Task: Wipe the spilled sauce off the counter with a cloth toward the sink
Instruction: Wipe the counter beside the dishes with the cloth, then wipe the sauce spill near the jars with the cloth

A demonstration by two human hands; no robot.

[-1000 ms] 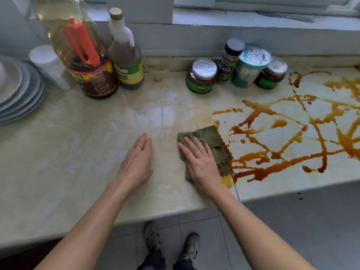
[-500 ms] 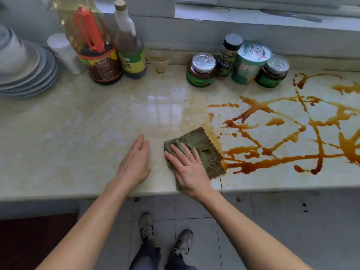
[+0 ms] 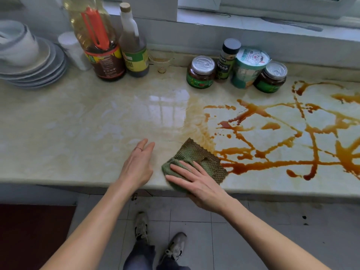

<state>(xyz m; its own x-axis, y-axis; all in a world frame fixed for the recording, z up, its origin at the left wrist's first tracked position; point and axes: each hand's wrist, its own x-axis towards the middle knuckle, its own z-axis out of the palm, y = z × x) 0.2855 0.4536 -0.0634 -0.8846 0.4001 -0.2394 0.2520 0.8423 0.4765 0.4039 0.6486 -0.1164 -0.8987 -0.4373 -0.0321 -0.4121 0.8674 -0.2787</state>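
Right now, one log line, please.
right hand presses green ribbed cloth | left hand on pale marble counter | brown sauce unwiped

Left hand [image 3: 138,168] flat, fingers [image 3: 145,148] straight — right hand [image 3: 196,184] palm-down, fingers spread.

Soft daylight enters from the window [image 3: 272,8] along the top of the frame and throws a bright rectangular glare on the counter [image 3: 58,123] at centre. Shadows are faint. Wide-angle bending curves the edges; the plates [image 3: 44,63] at upper left look smeared, perhaps from motion blur. The centre is fairly sharp.
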